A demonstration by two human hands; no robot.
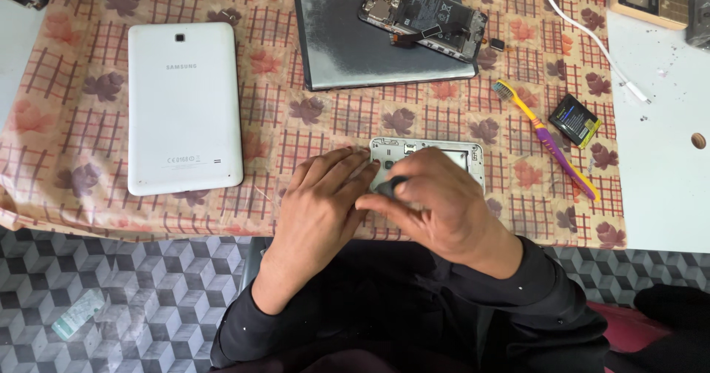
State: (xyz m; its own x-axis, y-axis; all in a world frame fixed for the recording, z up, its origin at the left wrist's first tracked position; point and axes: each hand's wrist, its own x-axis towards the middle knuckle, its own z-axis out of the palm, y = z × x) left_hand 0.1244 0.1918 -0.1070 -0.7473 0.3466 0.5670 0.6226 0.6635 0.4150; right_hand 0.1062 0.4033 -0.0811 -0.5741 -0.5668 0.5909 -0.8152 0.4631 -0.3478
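The opened white phone lies back-up on the patterned cloth near the front edge of the table, partly covered by both hands. The left hand rests flat on the cloth, fingers extended, fingertips touching the left edge of the phone. The right hand is closed around a small dark tool handle, gripped between thumb and fingers over the lower left part of the phone; the tool tip is hidden.

A white tablet lies face-down well to the left. A grey flat device lies behind the phone, and a disassembled dark phone with exposed circuit board rests on its right part. A yellow-and-purple toothbrush lies just to the right of the white phone, with a small black battery near it. A white cable runs across the right rear corner.
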